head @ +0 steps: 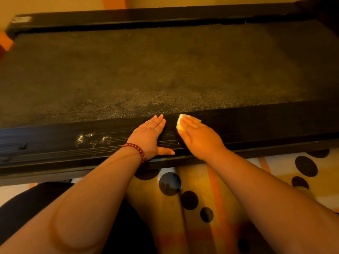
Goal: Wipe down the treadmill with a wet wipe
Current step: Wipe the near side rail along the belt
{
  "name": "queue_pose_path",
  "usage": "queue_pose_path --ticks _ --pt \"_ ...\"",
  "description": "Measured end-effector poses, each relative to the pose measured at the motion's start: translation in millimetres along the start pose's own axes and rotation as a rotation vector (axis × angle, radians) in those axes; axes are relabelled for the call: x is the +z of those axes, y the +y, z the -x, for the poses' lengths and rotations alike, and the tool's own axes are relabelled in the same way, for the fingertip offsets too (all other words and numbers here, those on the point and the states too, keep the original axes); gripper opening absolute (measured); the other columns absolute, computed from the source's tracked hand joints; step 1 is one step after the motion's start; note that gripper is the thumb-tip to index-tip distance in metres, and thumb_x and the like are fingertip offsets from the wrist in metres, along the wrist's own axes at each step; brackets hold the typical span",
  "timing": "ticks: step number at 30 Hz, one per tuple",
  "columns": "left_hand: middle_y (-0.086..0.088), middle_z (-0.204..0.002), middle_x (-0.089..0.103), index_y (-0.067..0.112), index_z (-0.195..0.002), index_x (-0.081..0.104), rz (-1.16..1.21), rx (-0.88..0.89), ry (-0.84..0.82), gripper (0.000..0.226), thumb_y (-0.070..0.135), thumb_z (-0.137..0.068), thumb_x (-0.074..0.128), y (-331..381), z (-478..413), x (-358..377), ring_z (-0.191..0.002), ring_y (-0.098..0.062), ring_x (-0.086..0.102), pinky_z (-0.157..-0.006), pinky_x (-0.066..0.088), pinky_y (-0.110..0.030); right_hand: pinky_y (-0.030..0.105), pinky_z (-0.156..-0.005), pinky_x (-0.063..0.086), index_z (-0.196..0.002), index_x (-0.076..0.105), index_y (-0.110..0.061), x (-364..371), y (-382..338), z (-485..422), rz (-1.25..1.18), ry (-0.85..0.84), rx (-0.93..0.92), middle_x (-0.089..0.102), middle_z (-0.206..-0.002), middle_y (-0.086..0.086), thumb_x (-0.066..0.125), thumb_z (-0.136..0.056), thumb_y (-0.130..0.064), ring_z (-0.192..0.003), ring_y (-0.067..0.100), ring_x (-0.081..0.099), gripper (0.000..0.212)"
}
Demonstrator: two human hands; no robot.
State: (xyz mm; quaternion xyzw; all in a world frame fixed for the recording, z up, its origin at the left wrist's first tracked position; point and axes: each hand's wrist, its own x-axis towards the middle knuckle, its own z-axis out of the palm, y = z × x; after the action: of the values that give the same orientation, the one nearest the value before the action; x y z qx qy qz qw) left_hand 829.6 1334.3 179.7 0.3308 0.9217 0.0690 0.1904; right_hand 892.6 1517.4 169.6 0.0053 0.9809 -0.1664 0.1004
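Note:
The black treadmill lies across the view, its dusty belt (146, 70) beyond the ribbed near side rail (55, 142). My right hand (200, 137) presses a folded pale wet wipe (180, 121) flat on that rail with straight fingers; only the wipe's far corner shows past my fingertips. My left hand (151, 135), with a red bead bracelet on the wrist, rests flat on the rail just left of it, thumb spread toward me. A patch of whitish dust specks (91, 139) sits on the rail to the left of my left hand.
A rug (229, 189) with orange stripes and dark circles covers the floor in front of the treadmill. My dark-clothed knee (36, 202) is at the lower left. The treadmill's far rail (165, 17) runs along a yellow wall.

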Motion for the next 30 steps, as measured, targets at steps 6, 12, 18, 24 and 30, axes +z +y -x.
queue_pose_path --ticks 6,12,18,24,30 --pt "0.005 -0.16 -0.007 0.019 -0.153 0.0 -0.002 0.0 0.0 0.112 0.072 -0.073 0.058 -0.7 -1.3 0.8 -0.146 -0.011 -0.006 -0.115 0.0 -0.028 0.036 -0.117 0.024 -0.151 0.027 -0.015 0.6 4.7 -21.5 -0.052 0.08 0.199 0.021 -0.159 0.002 0.015 -0.103 -0.041 -0.146 0.015 0.019 0.056" --pt "0.005 -0.16 -0.008 0.018 -0.153 0.0 0.006 0.005 -0.006 0.111 0.071 -0.074 0.059 -1.3 -1.6 0.9 -0.146 -0.011 -0.007 -0.115 -0.001 -0.028 0.034 -0.117 0.019 -0.152 0.025 -0.018 -3.2 -0.2 -9.9 -0.05 0.006 0.027 0.018 -0.16 -0.002 0.023 -0.105 -0.038 -0.147 0.011 0.014 0.051" --pt "0.005 -0.16 -0.008 0.018 -0.153 0.0 0.002 0.004 -0.006 0.112 0.071 -0.073 0.059 -1.6 -2.2 1.5 -0.146 -0.011 -0.006 -0.114 -0.002 -0.027 0.035 -0.116 0.019 -0.154 0.017 -0.016 -4.8 -5.3 -14.9 -0.023 0.01 0.154 0.012 -0.161 0.001 0.021 -0.105 -0.038 -0.148 0.016 0.012 0.053" --pt "0.003 -0.16 -0.007 0.017 -0.153 0.0 -0.021 0.013 -0.008 0.112 0.072 -0.074 0.057 -1.4 -0.6 0.2 -0.147 -0.013 -0.006 -0.116 -0.001 -0.028 0.031 -0.116 0.018 -0.153 0.017 -0.019 -3.9 -6.2 1.2 0.031 -0.014 0.037 0.011 -0.161 -0.003 0.023 -0.105 -0.037 -0.147 0.012 0.01 0.052" --pt "0.003 -0.161 -0.005 0.017 -0.153 0.001 -0.05 -0.007 -0.008 0.11 0.073 -0.075 0.055 0.8 3.1 -1.3 -0.147 -0.013 -0.003 -0.117 0.004 -0.031 0.032 -0.117 0.016 -0.153 0.019 -0.016 2.9 -13.3 0.7 -0.059 0.041 0.192 0.014 -0.161 0.0 0.018 -0.105 -0.037 -0.147 0.013 0.012 0.052"
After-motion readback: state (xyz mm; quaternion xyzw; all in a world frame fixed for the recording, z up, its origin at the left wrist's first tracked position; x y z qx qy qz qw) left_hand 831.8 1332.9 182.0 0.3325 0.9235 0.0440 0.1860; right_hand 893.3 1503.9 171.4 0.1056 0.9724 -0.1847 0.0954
